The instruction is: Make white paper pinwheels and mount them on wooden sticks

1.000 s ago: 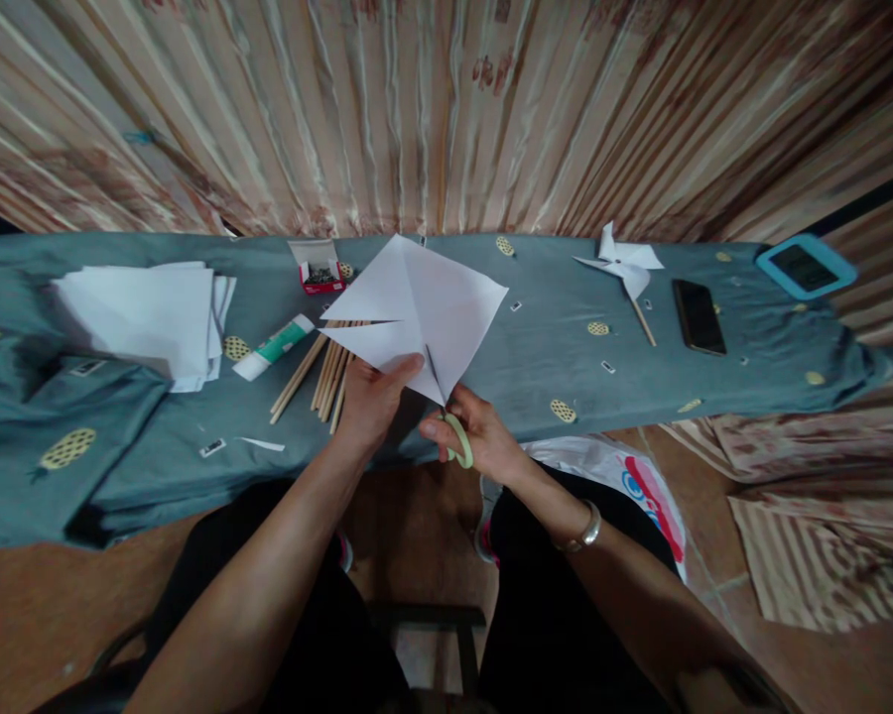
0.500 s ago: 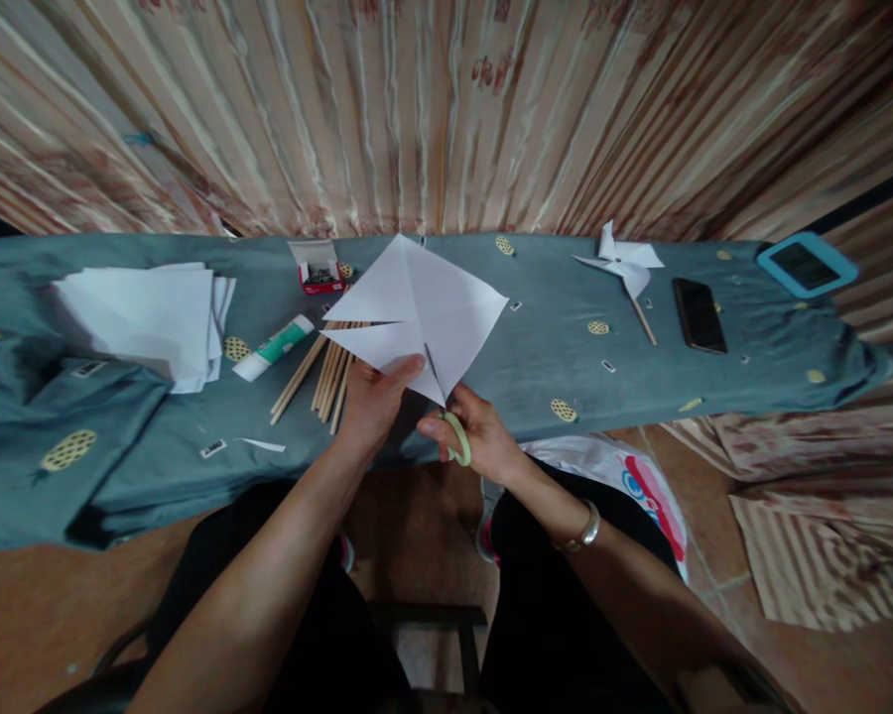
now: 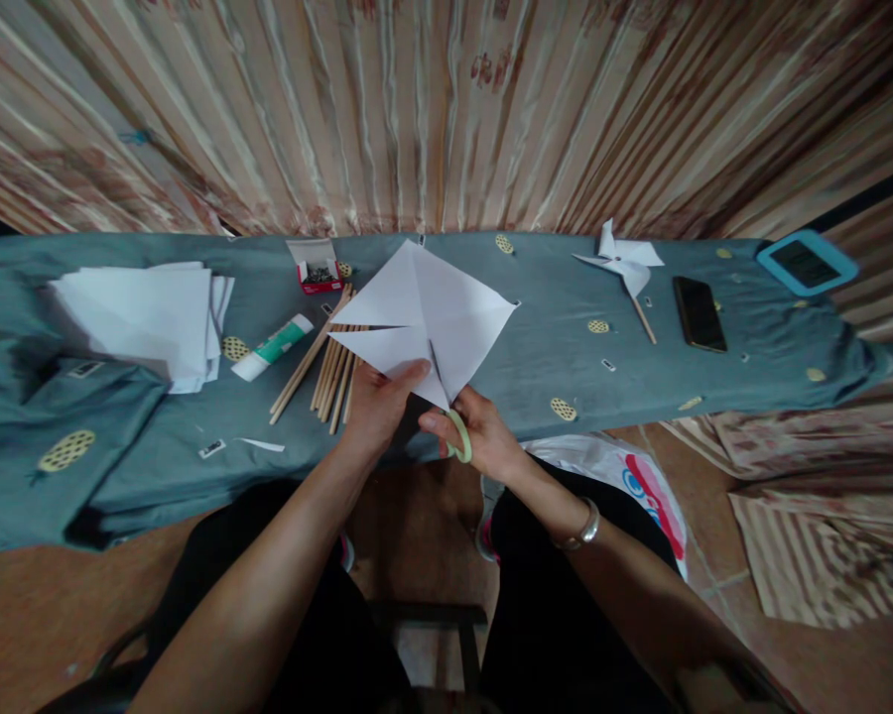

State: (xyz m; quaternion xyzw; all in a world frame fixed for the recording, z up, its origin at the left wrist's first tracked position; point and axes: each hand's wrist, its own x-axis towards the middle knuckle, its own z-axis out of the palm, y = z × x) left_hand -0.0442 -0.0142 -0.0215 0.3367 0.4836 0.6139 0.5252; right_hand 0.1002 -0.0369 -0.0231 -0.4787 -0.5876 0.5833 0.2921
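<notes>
A square of white paper [image 3: 461, 307], turned corner-down, is held above the near side of the cloth-covered table. It has a crease and a slit from its left corner toward the middle. My left hand [image 3: 381, 402] pinches the lower left edge, thumb on top. My right hand [image 3: 483, 431] grips green-handled scissors [image 3: 459, 436]; their blades lie along the crease at the bottom corner, with one blade showing over the paper. Wooden sticks [image 3: 334, 382] lie just beyond my left hand, partly under the paper.
Left on the table [image 3: 536, 367] are a paper stack [image 3: 138, 317], a glue stick [image 3: 272, 347] and a small red box of metal pieces [image 3: 318, 276]. On the right lie a paper pinwheel [image 3: 625, 263], a phone [image 3: 700, 314] and a blue-framed device [image 3: 808, 263]. A pleated curtain [image 3: 387, 119] hangs behind.
The paper has shifted slightly to the right, with my left hand moving along with it. My right hand and the scissors have barely moved.
</notes>
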